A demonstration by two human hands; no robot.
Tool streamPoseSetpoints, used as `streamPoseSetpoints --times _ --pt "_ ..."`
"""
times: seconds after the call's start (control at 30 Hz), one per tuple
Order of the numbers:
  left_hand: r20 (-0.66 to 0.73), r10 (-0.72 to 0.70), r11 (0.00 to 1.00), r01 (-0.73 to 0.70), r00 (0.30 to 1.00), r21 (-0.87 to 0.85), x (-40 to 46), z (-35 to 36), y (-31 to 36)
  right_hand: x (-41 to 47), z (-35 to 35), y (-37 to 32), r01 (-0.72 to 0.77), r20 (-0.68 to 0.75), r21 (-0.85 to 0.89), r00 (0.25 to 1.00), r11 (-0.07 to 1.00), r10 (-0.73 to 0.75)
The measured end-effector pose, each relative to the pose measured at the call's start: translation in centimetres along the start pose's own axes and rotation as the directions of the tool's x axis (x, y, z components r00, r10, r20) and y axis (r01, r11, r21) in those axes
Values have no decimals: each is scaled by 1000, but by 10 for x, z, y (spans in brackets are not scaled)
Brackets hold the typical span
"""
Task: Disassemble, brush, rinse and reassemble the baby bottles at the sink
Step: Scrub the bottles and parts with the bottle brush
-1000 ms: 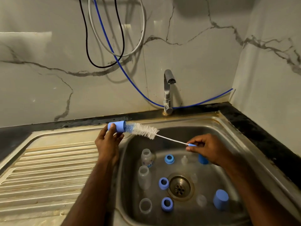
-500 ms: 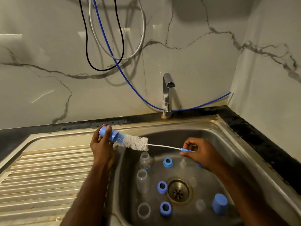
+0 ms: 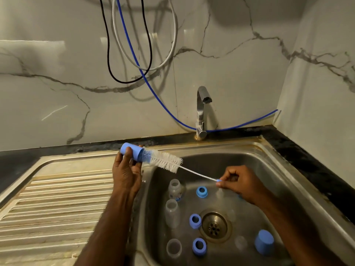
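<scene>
My left hand [image 3: 125, 175] holds a blue bottle cap [image 3: 132, 151] over the sink's left rim, its mouth facing right. The white bristles of a bottle brush [image 3: 166, 162] stick out of the cap. My right hand [image 3: 240, 182] pinches the brush's blue handle end over the basin. In the steel sink [image 3: 269, 156] lie three clear bottles [image 3: 172, 213], three blue collar rings [image 3: 201, 191], another blue cap [image 3: 264, 242] and clear teats [image 3: 241, 242].
A chrome tap [image 3: 201, 110] stands behind the basin, its spout dry. The ribbed drainboard [image 3: 55, 204] spreads to the left. Black, white and blue hoses [image 3: 134, 54] hang on the marble wall. The drain [image 3: 214, 226] sits mid-basin. A black counter edge [image 3: 307, 162] runs on the right.
The view shifted slightly. The cap tilted so that its closed end points up-left, and the brush angle followed; both hands keep their grips.
</scene>
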State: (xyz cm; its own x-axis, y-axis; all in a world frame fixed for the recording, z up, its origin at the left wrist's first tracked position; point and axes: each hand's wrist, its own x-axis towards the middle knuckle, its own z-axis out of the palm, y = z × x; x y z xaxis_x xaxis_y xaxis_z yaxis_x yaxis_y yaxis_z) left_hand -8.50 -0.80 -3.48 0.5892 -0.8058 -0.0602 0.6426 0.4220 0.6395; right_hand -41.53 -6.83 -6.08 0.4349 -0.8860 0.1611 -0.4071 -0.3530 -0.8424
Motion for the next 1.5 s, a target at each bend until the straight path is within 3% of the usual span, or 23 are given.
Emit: streamPoseSetpoints --times 0.1,0.17,0.23,0.3,0.37,0.43,0.53,0.6,0.7,0.77,0.87,0.93,1.0,1.07,1.13,1.2,1.27,1.33,1.4,1.5 --pt "-31 20 998 -18 999 62 3 -1 -4 5 3 10 49 -58 -175 997 983 -60" --pt "-16 -26 999 26 1000 21 5 -6 -5 2 2 6 -9 93 -52 996 999 14" --pt "56 -67 996 70 996 -49 7 -9 -4 -6 0 -2 -195 341 142 930 971 137" --pt "126 -60 993 72 990 -95 11 -9 -4 -14 1 -7 -269 438 165 882 949 174" --pt "158 -46 992 63 986 -107 14 -10 -1 -14 6 -11 -235 344 207 926 950 154" --pt "137 -30 996 40 990 -75 12 -11 2 -9 9 -9 -141 150 199 982 970 112" --pt "89 -26 1000 25 996 7 8 -9 -3 1 7 9 -7 -58 -141 998 990 -1" --pt "97 -24 1000 24 995 2 7 -6 -7 3 3 12 -2 -30 -215 1000 977 -5" --pt "116 -31 998 37 993 -48 11 -9 -8 -6 2 1 -174 298 54 943 983 150" --pt "112 -13 997 21 994 -70 12 -10 -5 -13 4 -6 -231 407 120 899 965 164" --pt "83 14 998 -9 996 -57 11 -11 1 -11 6 -9 -145 218 178 970 973 105" --pt "64 5 998 -1 998 -56 10 -11 -1 -5 6 -5 -41 45 91 998 995 37" --pt "76 -13 999 17 997 -40 12 -12 -5 -1 5 0 27 -30 -51 999 998 -29" --pt "102 -33 997 40 994 -70 11 -11 -6 -3 5 -3 19 83 -52 996 998 -15" --pt "120 -41 992 55 992 -111 10 -10 -4 -8 6 -11 -133 295 59 949 989 110" --pt "129 -31 992 47 991 -119 10 -11 -2 -13 8 -17 -220 399 69 900 973 175" --pt "101 -19 994 30 995 -104 10 -12 0 -12 10 -16 -163 331 83 935 983 127" --pt "58 -9 999 11 998 -38 10 -12 2 -8 8 -11 -66 143 54 988 996 58" --pt "19 37 997 -38 999 72 8 -10 0 -1 5 -2 12 -23 -102 1000 995 -15" --pt "68 140 942 -154 988 298 7 -7 -4 5 0 8 68 -141 -271 984 960 -109"
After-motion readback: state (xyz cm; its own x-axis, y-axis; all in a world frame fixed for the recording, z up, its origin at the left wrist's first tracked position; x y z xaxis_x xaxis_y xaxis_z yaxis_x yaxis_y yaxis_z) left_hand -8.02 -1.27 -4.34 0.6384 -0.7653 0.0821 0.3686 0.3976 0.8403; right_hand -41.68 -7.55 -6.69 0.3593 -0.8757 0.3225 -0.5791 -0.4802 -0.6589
